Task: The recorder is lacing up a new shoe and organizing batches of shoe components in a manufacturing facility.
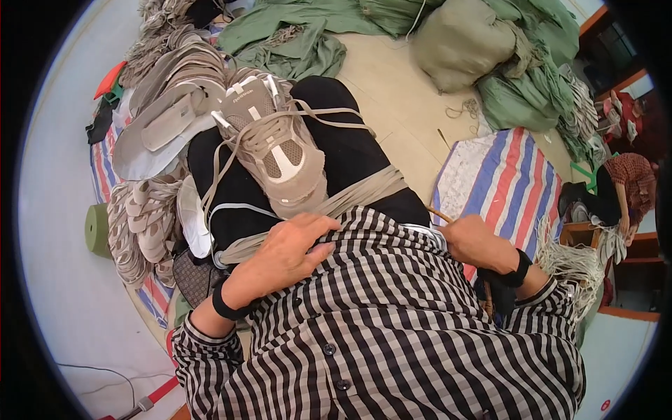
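A beige and grey sneaker upper (262, 164) lies across my black-trousered thighs, toe toward me, with long flat laces (325, 112) trailing loose on both sides. Below its toe, a bundle of beige laces (367, 189) stretches over my lap. My left hand (287, 252) rests against my checked shirt at the bundle's near side, thumb apart from the curved fingers, holding nothing visible. At my right hip, my right hand (479, 241) is closed round a thin brown stick (439, 214). Its far end points toward the bundle; the rest is hidden in the fist.
On the left are stacked shoe insoles or flat sole pieces (168, 129) and a pile of sneaker uppers (147, 224). Green sacks (462, 45) lie ahead. A striped sheet (497, 175) covers floor at right, near white laces (570, 269). Another person (626, 189) bends forward at far right.
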